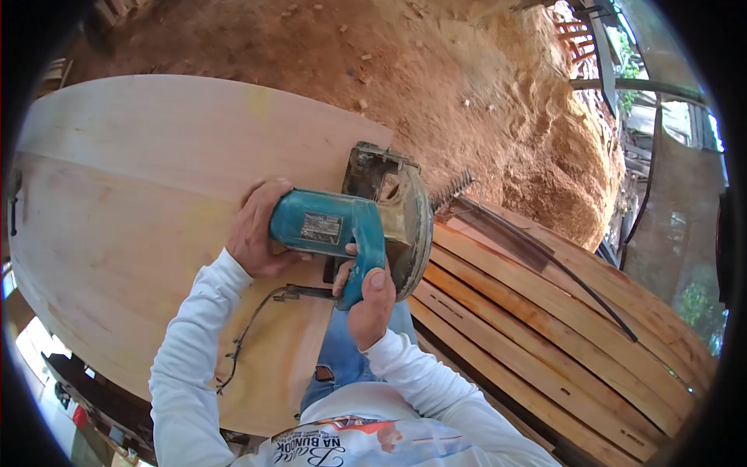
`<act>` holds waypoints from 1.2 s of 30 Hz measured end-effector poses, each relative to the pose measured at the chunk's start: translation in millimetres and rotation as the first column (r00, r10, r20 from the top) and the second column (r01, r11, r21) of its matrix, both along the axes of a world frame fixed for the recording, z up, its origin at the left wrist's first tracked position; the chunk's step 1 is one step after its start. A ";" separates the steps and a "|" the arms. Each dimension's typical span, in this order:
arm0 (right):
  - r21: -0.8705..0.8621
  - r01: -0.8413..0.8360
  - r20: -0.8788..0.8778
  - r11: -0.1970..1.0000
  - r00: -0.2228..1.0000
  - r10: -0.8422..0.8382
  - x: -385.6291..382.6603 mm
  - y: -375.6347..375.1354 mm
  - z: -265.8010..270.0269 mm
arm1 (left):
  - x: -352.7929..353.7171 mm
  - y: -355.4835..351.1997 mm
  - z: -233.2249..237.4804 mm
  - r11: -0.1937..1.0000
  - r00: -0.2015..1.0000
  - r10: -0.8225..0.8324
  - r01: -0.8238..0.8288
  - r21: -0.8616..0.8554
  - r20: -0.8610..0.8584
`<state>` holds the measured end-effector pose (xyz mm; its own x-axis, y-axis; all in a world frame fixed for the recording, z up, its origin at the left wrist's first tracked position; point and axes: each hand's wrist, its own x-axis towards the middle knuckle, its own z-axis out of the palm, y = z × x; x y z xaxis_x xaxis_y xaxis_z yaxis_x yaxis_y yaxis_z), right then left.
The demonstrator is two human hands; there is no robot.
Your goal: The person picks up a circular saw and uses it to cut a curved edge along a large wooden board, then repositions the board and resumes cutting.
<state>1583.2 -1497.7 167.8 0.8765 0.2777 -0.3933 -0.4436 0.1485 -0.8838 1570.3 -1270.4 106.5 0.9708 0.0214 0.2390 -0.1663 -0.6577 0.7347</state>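
A teal circular saw (311,222) with a worn metal blade guard rests at the right edge of a large pale wooden panel (140,179). My right hand (369,307) wraps round its rear handle, thumb on top. My left hand (261,226) grips the back end of the motor housing from the left side. From the handle a dark power cord (241,342) runs left and down over the panel. The blade itself is hidden beneath the guard and base plate.
Long wooden boards (529,342) lie stacked at the right, with a thin dark rod (591,292) and a spiky metal strip (453,191) on or near them. Sawdust-covered ground (467,93) spreads beyond the panel. My jeans (350,358) are close below the saw.
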 end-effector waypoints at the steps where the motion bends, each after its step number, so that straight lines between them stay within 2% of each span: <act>1: 0.001 0.008 -0.013 1.000 1.000 -0.008 -0.6 1.1 0.0 | 0.3 0.6 -1.6 1.000 1.000 0.006 -0.006 0.001 0.012; 6: 0.022 0.021 -0.059 1.000 0.998 -0.020 -1.7 3.0 -0.1 | 0.3 -2.8 -5.8 0.995 0.998 0.065 -0.064 -0.071 0.005; 9: 0.044 -0.002 -0.041 0.999 0.999 0.004 -1.3 2.9 -3.0 | 7.2 -2.6 -3.5 0.997 0.994 0.071 -0.073 0.016 0.088; 12: 0.056 -0.007 -0.036 0.998 0.999 0.009 1.9 5.7 -0.1 | 4.7 -4.0 -5.4 0.996 0.995 0.091 -0.092 0.014 0.045; 15: 0.043 -0.023 -0.022 0.999 0.999 0.024 2.8 8.1 -1.0 | 5.4 -6.9 -4.1 0.990 0.992 0.127 -0.126 -0.070 0.007; 24: 0.047 -0.029 -0.033 0.998 0.999 0.031 2.1 6.0 -0.6 | 3.1 -8.1 -5.9 0.978 0.990 0.116 -0.128 -0.165 -0.080; 36: -0.022 -0.079 -0.017 0.997 0.997 0.079 7.7 8.2 0.8 | 0.8 -11.8 -7.3 0.955 0.984 0.153 -0.171 -0.244 -0.090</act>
